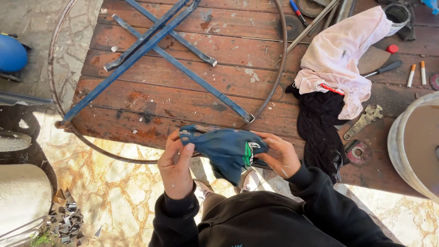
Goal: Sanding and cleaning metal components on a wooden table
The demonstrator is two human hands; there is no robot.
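Clearly the glove (228, 153) is soft, light and floppy, a dark blue fabric piece with a green patch, so it is likely best taken by its edge or cuff. It hangs between both hands, just in front of the near edge of the wooden table (151, 98). The left hand (176, 162) pinches its upper left corner, fingers curled, wrist upright. The right hand (281, 155) grips the opposite side, fingers bent inward, forearm angled across the body.

Blue cloth (228, 148) soft, matt; table (151, 98) rough worn wood; ring (57, 73) rusty metal.
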